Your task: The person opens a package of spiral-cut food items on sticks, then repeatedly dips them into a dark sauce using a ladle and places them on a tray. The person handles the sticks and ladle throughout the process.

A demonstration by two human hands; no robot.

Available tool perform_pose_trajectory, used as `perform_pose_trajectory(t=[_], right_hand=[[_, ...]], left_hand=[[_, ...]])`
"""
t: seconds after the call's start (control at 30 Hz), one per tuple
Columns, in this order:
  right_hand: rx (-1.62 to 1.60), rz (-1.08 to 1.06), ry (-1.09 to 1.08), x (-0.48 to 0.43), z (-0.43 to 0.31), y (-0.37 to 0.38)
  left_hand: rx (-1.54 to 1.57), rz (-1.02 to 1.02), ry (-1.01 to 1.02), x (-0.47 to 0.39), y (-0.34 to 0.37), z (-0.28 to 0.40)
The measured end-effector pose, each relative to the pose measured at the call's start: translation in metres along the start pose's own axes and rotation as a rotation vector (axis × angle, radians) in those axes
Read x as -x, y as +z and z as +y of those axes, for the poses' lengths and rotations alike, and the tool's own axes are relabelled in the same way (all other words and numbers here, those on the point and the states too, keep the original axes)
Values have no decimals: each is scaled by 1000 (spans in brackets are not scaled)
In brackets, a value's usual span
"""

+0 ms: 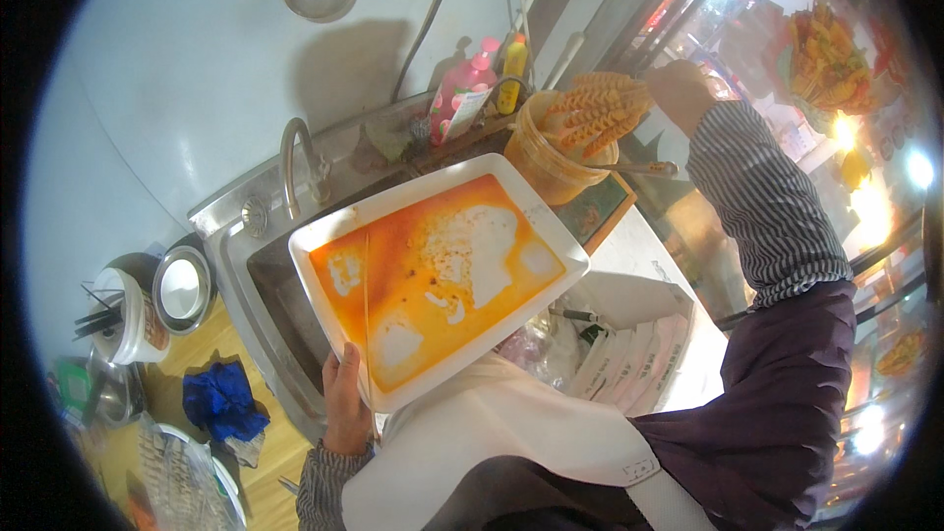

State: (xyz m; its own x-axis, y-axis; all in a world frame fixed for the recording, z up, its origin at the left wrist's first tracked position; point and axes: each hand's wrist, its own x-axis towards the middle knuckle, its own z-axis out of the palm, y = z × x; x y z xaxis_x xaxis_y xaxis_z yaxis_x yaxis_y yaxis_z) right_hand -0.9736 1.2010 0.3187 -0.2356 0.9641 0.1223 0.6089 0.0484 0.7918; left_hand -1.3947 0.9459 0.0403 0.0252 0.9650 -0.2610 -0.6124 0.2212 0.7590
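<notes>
My left hand grips the near left corner of a white rectangular tray, which is tilted over the sink's edge. Orange oily sauce covers much of its bottom, and a thin skewer lies across its left side. Up at the right, my right hand is closed around the ends of several skewers of spiral-cut food. The food is over the mouth of a plastic tub, from which a handle sticks out. The skewer ends inside my right hand are mostly hidden.
Behind the tray are a steel sink and its faucet. A pink pump bottle and a yellow bottle stand at the wall. Left are a blue cloth and a white tub. Packets fill an open box at right.
</notes>
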Motion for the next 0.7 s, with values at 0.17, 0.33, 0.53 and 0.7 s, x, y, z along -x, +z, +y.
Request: perform_pose_trajectory(t=[0.17, 0.33, 0.53, 0.7], right_hand=[[-13, 40, -33, 7, 0, -6], [-58, 5, 18, 10, 2, -9], [82, 29, -2, 13, 5, -11], [75, 21, -15, 16, 5, -15]], left_hand=[[-69, 7, 20, 4, 3, 1], [63, -17, -47, 6, 10, 7], [21, -36, -21, 8, 11, 6], [105, -16, -54, 4, 11, 0]])
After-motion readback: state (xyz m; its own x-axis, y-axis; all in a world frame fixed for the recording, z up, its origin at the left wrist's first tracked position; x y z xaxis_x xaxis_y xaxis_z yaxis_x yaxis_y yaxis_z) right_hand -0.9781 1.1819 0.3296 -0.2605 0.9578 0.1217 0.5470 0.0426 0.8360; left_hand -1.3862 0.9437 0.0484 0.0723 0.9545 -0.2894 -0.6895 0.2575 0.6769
